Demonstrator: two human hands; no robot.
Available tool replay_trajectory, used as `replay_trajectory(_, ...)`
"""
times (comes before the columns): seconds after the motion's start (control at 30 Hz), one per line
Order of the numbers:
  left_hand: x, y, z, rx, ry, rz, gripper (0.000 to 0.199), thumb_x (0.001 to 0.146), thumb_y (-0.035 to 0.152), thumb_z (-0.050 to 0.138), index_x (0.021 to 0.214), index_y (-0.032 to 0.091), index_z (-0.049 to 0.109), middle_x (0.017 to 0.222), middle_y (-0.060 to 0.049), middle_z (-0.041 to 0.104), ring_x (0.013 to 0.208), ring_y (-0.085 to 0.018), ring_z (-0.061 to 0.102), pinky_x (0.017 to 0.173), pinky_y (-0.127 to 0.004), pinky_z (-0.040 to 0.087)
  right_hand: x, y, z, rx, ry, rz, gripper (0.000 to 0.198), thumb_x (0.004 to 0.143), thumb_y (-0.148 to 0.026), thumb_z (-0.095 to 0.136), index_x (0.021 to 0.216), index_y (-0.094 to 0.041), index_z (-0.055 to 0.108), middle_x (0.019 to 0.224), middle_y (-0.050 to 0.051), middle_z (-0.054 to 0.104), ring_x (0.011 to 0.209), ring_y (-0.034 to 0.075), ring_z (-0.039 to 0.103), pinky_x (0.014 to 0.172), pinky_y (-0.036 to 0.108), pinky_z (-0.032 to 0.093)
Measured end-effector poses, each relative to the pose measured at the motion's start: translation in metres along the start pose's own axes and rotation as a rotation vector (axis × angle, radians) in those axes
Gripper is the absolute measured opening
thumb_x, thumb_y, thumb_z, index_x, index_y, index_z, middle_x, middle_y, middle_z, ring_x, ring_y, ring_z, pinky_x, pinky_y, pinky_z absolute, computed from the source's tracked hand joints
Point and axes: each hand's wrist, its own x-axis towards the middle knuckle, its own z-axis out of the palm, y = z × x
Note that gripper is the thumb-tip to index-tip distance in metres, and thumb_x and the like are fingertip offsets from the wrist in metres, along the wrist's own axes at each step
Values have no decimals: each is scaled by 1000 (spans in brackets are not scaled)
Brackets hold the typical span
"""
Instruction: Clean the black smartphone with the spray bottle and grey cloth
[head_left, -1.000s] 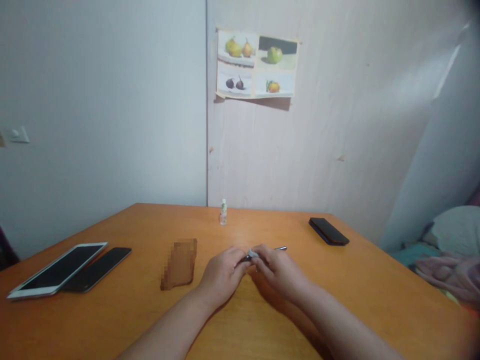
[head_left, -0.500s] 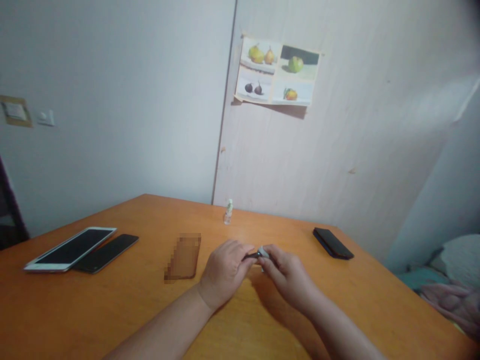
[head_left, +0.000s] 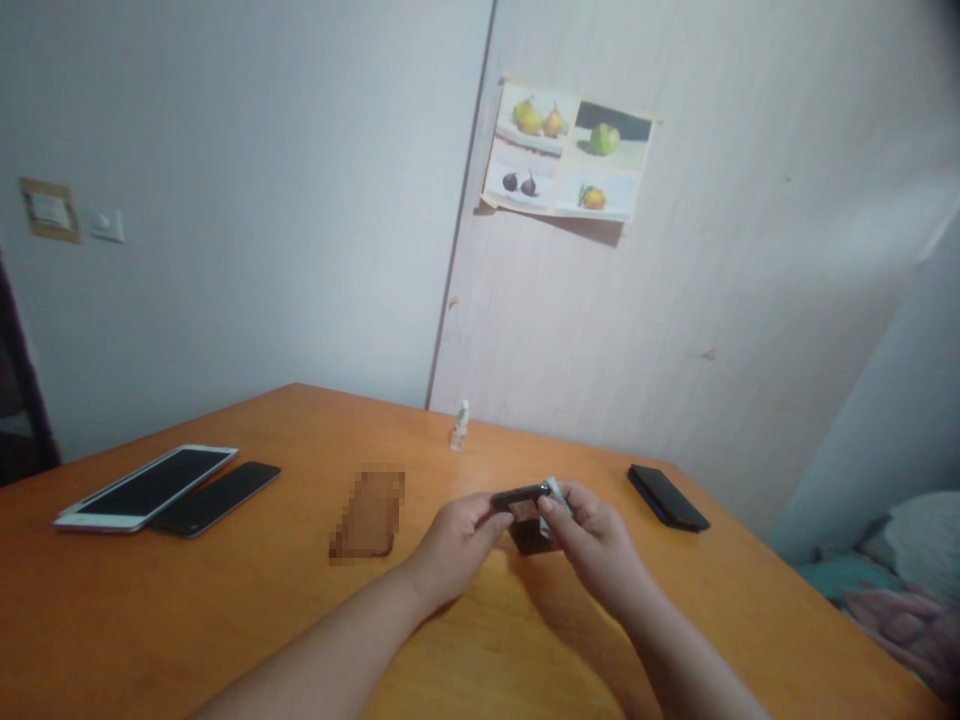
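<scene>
Above the middle of the table, my left hand is closed on the left end of a dark smartphone, thumb in front and fingers behind. The phone is tilted, with its edge upward and a shiny face toward me. My right hand pinches a white tissue at the phone's right end, pressing it against the edge and face. The fingers behind the phone are hidden. A pixelated brown phone case lies left of my left hand.
On the left of the orange table lie a white tablet and a black phone. A small clear bottle stands near the back edge. At the right lies a dark wallet-like item. Bedding is beyond the right edge.
The phone has turned from nearly edge-on so that more of its face shows. Both hands have shifted slightly right, and the tissue still sits at the phone's right end. The view has tilted a little.
</scene>
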Motion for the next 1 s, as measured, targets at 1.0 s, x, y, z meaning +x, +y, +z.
replay_trajectory(1.0, -3, 11, -8, 571, 95, 181, 27, 100, 29, 41, 109, 20, 65, 95, -6, 71, 88, -18, 65, 77, -29, 50, -9, 9, 11, -559, 142, -222, 48, 101, -37, 34, 143, -18, 47, 77, 4, 66, 67, 17, 64, 63, 27, 50)
